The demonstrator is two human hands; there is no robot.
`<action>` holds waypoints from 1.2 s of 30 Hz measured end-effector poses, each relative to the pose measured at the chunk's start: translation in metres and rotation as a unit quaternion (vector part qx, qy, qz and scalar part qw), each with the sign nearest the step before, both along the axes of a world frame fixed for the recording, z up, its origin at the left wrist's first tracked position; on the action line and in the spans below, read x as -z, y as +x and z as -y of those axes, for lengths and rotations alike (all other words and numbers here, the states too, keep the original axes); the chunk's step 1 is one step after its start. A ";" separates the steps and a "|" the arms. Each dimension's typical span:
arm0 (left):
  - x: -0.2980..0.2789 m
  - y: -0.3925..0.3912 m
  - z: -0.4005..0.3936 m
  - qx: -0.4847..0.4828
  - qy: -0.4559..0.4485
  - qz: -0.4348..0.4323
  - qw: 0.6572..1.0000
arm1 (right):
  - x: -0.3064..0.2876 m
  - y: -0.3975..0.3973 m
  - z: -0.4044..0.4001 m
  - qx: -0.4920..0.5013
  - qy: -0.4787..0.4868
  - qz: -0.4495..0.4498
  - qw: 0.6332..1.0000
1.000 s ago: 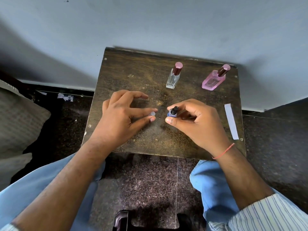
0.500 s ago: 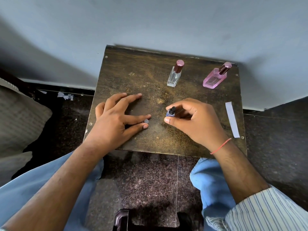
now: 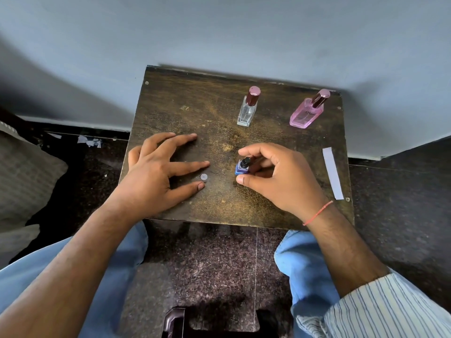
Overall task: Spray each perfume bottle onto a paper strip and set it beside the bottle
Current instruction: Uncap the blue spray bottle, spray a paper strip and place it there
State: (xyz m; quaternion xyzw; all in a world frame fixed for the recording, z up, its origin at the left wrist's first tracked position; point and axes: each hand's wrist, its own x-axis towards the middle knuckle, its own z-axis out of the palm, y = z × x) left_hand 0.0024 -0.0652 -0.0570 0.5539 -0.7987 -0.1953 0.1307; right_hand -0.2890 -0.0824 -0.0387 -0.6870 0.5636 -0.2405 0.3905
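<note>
Progress looks slight, judging from how things lie on the dark wooden surface [image 3: 170,113]. Only one paper strip [image 3: 332,173] shows, lying flat to the right of the small blue bottle [image 3: 242,167] and well apart from it, beside no bottle. That blue bottle stands uncapped, its black nozzle bare, with the right hand [image 3: 273,176] curled round it, thumb and fingers closing on its sides. Its small clear cap [image 3: 203,177] lies to the left of the blue bottle, between the thumb and forefinger of the left hand [image 3: 156,174], whose grip is spread flat and holds nothing. Beyond the blue bottle stand the clear bottle [image 3: 247,111] and, further right, the pink bottle [image 3: 308,112], both capped (so probably unsprayed, though I cannot tell). Spraying, placing and two more bottles appear to remain.
</note>
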 end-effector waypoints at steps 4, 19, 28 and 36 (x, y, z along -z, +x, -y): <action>-0.005 -0.010 0.003 -0.016 -0.014 -0.020 1.000 | -0.004 -0.013 0.001 -0.003 -0.025 -0.043 0.999; -0.008 -0.047 0.017 -0.027 -0.095 -0.119 0.988 | -0.010 -0.146 0.007 0.178 0.048 -0.186 0.965; -0.011 -0.054 0.019 -0.043 -0.090 -0.144 0.985 | -0.006 -0.175 0.008 0.275 0.154 -0.081 0.946; -0.018 -0.056 0.017 -0.098 -0.047 -0.260 0.960 | -0.023 -0.142 0.014 0.261 0.078 0.089 0.958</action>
